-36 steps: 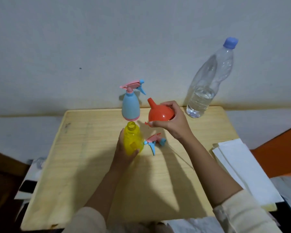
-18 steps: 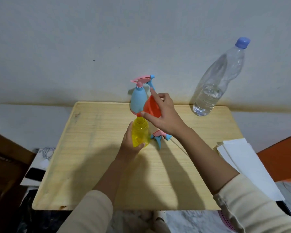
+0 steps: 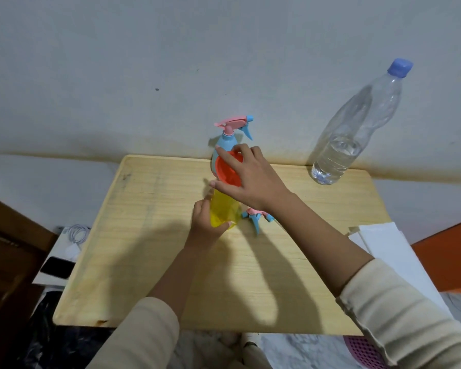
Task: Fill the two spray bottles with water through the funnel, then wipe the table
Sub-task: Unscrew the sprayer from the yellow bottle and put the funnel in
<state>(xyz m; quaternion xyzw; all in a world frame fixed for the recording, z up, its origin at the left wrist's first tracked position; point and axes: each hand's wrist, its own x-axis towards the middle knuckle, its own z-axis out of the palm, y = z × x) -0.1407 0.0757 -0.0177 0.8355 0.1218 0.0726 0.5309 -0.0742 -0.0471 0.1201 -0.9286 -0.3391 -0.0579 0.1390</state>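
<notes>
A yellow spray bottle without its head stands mid-table, and my left hand grips its lower body. An orange funnel sits upright in the bottle's neck, its wide mouth up. My right hand holds the funnel's rim from the right with thumb and fingers. The removed pink-and-blue spray head lies on the table just right of the yellow bottle. A blue spray bottle with its pink head on stands behind, near the wall. A clear water bottle with a blue cap stands at the back right.
The wooden table is small, with a raised edge. White paper sheets lie off its right side. A phone and a white cable lie below the left edge. The wall is directly behind the bottles.
My right hand turned the funnel from spout-sideways to upright and lowered it into the yellow bottle's neck. My left hand kept its grip on the bottle.
</notes>
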